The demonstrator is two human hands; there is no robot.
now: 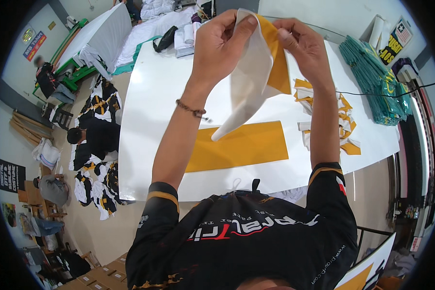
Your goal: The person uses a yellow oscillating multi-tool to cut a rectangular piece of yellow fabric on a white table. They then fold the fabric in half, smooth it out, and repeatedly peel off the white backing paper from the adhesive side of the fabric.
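One big, shiny white table (145,145) fills the middle, and a tall stack of folded teal-green bundles (374,83) sits at its far right. Near the person lies a long, flat yellow cloth (241,147); no hand grips it, so its part of the work looks left to do. In the air hangs a floppy white-and-yellow cloth (255,72), its low tip in front of the flat one; this piece seems only partly done. To the right is a loose heap of small white and yellow cloth bits (347,126), maybe done, maybe scraps: I cannot tell. The left hand (222,46) pinches the floppy cloth's white top, thumb and fingers close together; the right hand (304,50) pinches its yellow part.
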